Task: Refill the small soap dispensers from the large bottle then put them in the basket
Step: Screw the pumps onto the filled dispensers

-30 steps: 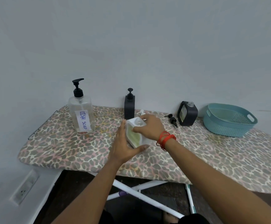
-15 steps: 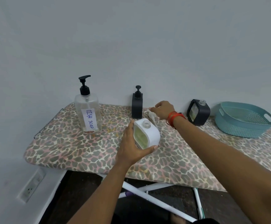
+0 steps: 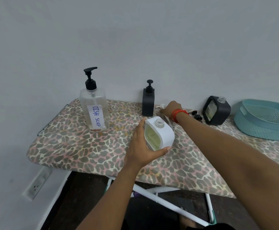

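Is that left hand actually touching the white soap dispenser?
Touching. The head view shows the left hand curled round the white dispenser, with the thumb pressed against its lower edge.

The single head-worn camera is looking forward and down, from near, across the ironing board [image 3: 85, 155] toward the wall [image 3: 135, 39], centring on the white soap dispenser [image 3: 166, 135].

Clear glossy plastic large bottle [image 3: 94, 110], matt black dispenser [image 3: 148, 103], patterned cloth board cover [image 3: 69, 143]
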{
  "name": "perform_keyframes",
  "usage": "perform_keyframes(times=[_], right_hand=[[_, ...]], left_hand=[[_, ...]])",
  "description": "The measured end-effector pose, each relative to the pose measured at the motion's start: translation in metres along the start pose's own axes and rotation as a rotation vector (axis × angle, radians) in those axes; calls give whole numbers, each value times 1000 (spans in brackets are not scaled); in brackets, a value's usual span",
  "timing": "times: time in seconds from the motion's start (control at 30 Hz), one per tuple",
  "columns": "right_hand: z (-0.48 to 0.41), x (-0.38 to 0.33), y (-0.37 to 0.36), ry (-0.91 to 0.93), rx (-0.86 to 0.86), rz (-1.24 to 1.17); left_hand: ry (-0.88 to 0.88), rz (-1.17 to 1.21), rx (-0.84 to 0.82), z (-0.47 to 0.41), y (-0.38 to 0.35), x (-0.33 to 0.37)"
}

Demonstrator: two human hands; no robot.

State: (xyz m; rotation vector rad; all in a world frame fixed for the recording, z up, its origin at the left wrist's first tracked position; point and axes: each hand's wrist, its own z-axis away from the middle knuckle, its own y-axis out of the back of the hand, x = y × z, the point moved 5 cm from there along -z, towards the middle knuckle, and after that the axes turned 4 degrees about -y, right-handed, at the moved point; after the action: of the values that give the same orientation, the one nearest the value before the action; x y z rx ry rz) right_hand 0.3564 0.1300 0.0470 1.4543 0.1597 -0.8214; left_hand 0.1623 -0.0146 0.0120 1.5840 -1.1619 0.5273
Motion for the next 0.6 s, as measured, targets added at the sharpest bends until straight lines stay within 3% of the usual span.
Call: perform_keyframes(times=[0.37,0.6], right_hand=[[109,-19,99,479,376,-738],[154,-28,87,615,304,-779]], left_hand=[[53,-9,-10,3,2,7],[48,-14,-23,4,2,9]])
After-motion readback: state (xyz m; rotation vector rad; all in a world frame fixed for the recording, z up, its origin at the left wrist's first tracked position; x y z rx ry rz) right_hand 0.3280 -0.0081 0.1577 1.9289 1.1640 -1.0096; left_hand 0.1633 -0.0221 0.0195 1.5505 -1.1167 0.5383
